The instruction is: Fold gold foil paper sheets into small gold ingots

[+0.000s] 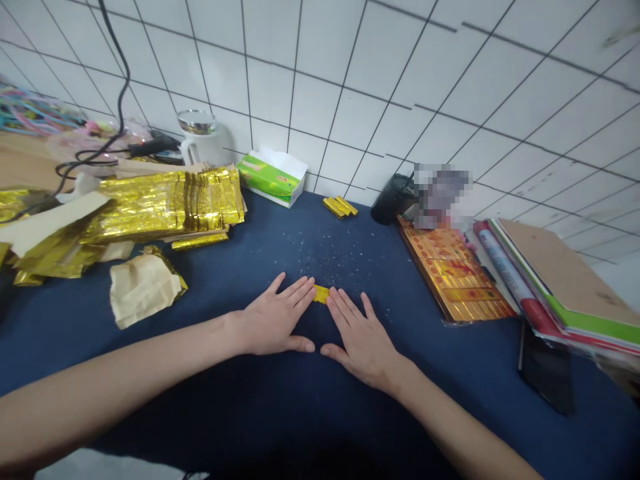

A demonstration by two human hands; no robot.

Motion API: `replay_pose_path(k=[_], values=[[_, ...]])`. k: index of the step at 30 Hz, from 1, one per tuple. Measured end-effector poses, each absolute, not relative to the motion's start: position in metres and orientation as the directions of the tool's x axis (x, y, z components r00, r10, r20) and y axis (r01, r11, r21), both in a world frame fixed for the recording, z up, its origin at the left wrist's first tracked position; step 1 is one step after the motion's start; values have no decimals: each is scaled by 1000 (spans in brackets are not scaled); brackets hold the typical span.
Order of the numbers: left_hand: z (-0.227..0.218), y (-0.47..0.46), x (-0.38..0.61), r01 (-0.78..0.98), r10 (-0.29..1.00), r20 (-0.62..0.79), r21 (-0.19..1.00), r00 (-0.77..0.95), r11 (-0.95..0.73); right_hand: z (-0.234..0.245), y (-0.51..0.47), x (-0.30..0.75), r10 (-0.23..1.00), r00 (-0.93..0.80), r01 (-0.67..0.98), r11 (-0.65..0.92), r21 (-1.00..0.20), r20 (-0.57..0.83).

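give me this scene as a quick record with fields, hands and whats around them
surface: dark blue cloth table top
left hand: flat, palm down, fingertips on small folded gold foil paper piece
right hand: flat, palm down, fingertips at the same piece
left side: pile of gold foil sheets, crumpled tan paper
back: green tissue box, white mug
right side: black phone

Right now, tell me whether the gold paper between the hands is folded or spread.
Folded: the gold paper is a small narrow strip between the fingers.

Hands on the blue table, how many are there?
2. The left hand and the right hand lie flat side by side on the table, fingertips touching a small gold paper piece. None hidden.
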State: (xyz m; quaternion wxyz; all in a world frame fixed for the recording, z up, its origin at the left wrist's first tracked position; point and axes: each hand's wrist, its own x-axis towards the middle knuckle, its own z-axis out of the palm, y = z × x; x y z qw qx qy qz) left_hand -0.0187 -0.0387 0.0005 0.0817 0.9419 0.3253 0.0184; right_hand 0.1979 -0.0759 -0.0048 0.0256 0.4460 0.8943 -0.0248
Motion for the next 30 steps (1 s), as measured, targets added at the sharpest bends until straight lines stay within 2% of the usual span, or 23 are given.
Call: replay_pose_path(k=[5,10,18,25,30], values=[[0,-48,6,546,565,107,166,818,-822,-5,-78,193,821,-565,825,565,-25,-82],[-12,-44,-2,569,593,63,216,803,-793,-3,-77,194,820,-565,825,563,-51,-91],[-10,-31,-39,606,615,-28,212,788,-767,-2,-76,198,815,-572,820,568,-65,-94],[-10,-33,-39,623,630,-35,195,776,-757,-1,-78,201,825,-554,832,548,-84,-107],[-11,-33,-38,617,627,-16,202,779,-761,16,-77,198,816,-552,833,543,-100,-170]])
